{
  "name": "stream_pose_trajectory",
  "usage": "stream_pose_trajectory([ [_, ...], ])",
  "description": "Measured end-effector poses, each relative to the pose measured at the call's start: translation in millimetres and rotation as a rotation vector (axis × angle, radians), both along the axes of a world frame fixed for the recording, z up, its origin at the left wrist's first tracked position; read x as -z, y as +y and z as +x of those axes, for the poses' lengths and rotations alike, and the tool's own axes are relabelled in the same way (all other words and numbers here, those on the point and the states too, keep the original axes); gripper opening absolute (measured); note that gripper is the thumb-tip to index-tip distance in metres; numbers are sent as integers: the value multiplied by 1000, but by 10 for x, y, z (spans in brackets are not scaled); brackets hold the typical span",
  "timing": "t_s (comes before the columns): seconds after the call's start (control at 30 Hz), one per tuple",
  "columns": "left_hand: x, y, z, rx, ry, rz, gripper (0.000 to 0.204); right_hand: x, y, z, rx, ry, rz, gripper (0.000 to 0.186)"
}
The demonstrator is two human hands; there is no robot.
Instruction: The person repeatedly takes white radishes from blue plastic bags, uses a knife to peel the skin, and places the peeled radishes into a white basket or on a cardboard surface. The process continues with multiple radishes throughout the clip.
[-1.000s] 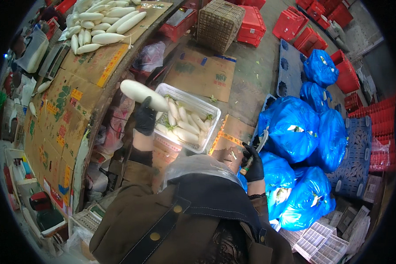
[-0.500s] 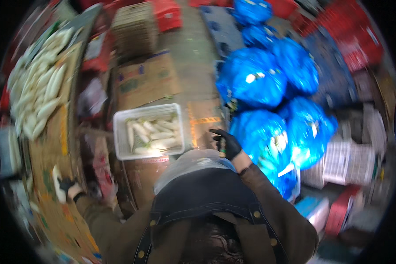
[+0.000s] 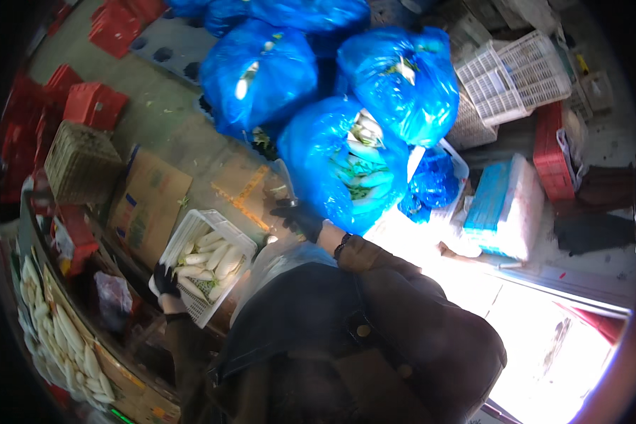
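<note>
At the near left corner of a white plastic basket (image 3: 222, 225), my black-gloved left hand (image 3: 166, 281) is closed over the rim. Several white radishes (image 3: 208, 256) lie in the basket. My right hand (image 3: 300, 219), also in a dark glove, is in front of my body beside a large blue bag (image 3: 311, 152). Its fingers are curled round what looks like a knife (image 3: 287, 178), a thin greyish blade pointing away; the handle is hidden. The blue bag stands open at the top, with radishes (image 3: 364, 166) inside.
More radishes (image 3: 67, 346) are heaped on a cardboard-covered bench (image 3: 134, 385) at the lower left. Other filled blue bags (image 3: 258, 78) stand beyond. Flattened cardboard (image 3: 152, 194) lies on the floor beside a crate stack (image 3: 83, 164). White crates (image 3: 512, 78) and a red crate (image 3: 552, 152) stand right.
My view has swung to the right. My left hand has let go of the radish on the bench and now grips the basket's rim. My right hand remains near the blue bag.
</note>
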State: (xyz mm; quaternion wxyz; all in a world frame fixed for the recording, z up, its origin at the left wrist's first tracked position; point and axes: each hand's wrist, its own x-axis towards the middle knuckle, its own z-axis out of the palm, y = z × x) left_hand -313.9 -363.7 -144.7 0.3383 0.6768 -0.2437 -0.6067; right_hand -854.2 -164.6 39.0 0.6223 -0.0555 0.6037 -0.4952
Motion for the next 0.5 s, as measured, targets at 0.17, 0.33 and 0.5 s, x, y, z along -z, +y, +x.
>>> stream_pose_trajectory([
  [0.17,329,-212,-2974,1028,-215,-258,44,700,688,-1054,226,-100,-3,34],
  [0.33,613,496,-5570,1887,-274,-896,29,1316,1207,-1672,577,-166,180,34],
  [0.5,938,1124,-7140,1855,-227,1,48,1813,1507,-2024,700,-113,238,37],
])
